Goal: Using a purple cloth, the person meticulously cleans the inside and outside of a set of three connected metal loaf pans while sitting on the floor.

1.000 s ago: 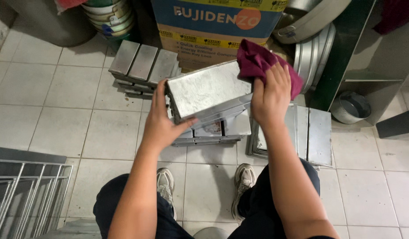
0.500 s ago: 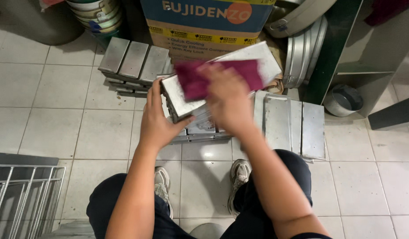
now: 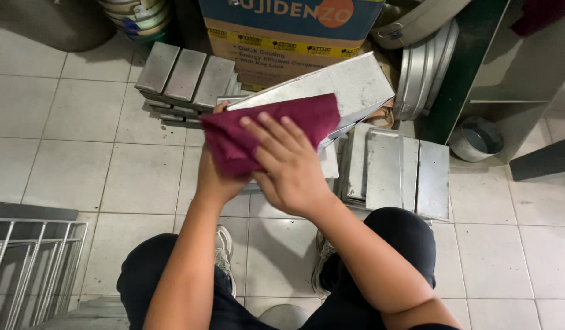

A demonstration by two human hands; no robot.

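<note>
Right hand (image 3: 288,168) spread flat, left hand (image 3: 212,180) gripping beneath it

Tilted grey metal tray (image 3: 350,85) – maroon cloth (image 3: 264,131) pressed flat on it

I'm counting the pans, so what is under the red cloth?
The red cloth lies on a tilted metal pan, pressed by the right hand. The left hand holds the pan, its fingers mostly covered.

Two hands, the left hand (image 3: 214,177) and right hand (image 3: 288,168). One dark red cloth (image 3: 264,131). One metal tray (image 3: 331,85) held up. Three trays (image 3: 184,76) side by side at left, about three more trays (image 3: 395,171) at right. One cardboard box (image 3: 288,27). One small metal bowl (image 3: 476,139).
</note>
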